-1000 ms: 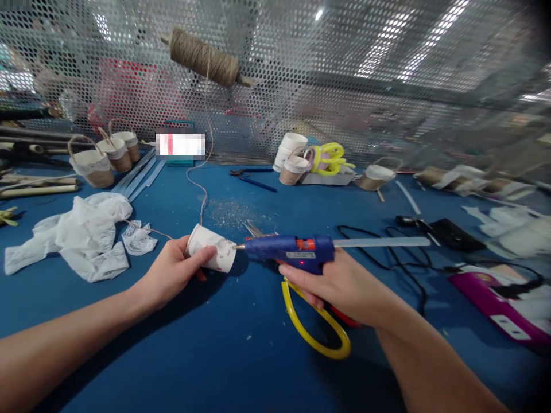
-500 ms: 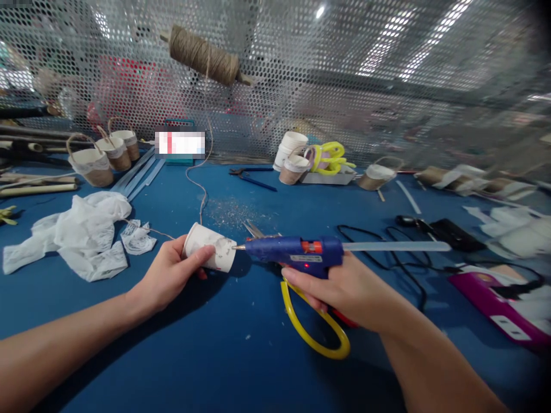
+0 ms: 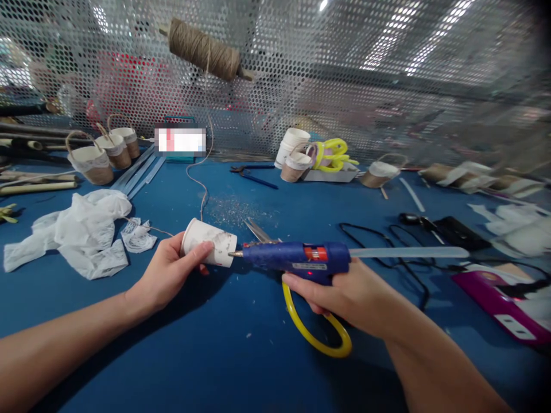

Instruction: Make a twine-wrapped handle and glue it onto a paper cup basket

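My left hand (image 3: 174, 264) is closed round a white paper cup (image 3: 217, 238), which lies tilted on its side with its base toward the right. In my right hand (image 3: 344, 292) is a blue glue gun (image 3: 297, 258), its red light lit and a clear glue stick poking out behind. The metal nozzle is at the cup's side near the base; I cannot tell whether it touches. Beneath the gun lie scissors with a yellow handle (image 3: 321, 344), partly hidden. Twine (image 3: 202, 195) runs from the hanging spool (image 3: 204, 49) down behind the cup.
White lace (image 3: 94, 229) is heaped at left, with several small handled baskets (image 3: 92, 163) behind. Pliers (image 3: 256, 175), stacked cups (image 3: 293, 143) and a yellow coil (image 3: 331, 155) stand at the back. A black cord (image 3: 400, 267) and purple power strip (image 3: 495, 304) lie at right.
The glue gun's nozzle has moved slightly down and left along the cup's side. The cup has turned a little in my left hand. The view has shifted slightly.
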Tool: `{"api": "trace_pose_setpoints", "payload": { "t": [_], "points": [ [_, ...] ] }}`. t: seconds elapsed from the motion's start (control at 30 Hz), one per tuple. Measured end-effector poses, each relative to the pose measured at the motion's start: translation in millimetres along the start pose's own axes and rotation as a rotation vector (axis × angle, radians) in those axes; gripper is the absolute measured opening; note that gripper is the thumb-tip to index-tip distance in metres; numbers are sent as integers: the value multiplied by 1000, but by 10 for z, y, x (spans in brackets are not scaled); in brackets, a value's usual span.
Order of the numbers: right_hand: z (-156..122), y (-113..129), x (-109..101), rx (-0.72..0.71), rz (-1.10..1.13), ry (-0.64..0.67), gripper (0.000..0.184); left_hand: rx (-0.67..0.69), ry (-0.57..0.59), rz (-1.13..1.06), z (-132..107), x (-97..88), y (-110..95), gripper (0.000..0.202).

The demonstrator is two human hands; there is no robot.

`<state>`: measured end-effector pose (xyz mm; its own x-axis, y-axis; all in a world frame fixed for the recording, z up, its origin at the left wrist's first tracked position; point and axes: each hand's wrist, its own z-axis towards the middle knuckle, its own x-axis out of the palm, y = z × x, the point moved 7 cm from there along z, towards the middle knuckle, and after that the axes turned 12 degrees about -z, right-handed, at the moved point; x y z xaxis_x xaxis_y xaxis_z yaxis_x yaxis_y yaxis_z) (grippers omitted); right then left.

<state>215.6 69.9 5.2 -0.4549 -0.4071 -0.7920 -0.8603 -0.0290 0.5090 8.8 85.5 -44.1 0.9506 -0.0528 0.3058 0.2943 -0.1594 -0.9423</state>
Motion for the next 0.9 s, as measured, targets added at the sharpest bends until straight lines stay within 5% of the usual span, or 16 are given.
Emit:
{"api": "trace_pose_setpoints", "payload": {
  "t": [0.73,0.9],
  "points": [
    [4,81,-123,-128,40,-77,38,115,20,13,-45,19,-86,17],
    [-24,59,-67,-110,89,27,33,135,2,27,-42,-3,-92,18]
  ]
}}
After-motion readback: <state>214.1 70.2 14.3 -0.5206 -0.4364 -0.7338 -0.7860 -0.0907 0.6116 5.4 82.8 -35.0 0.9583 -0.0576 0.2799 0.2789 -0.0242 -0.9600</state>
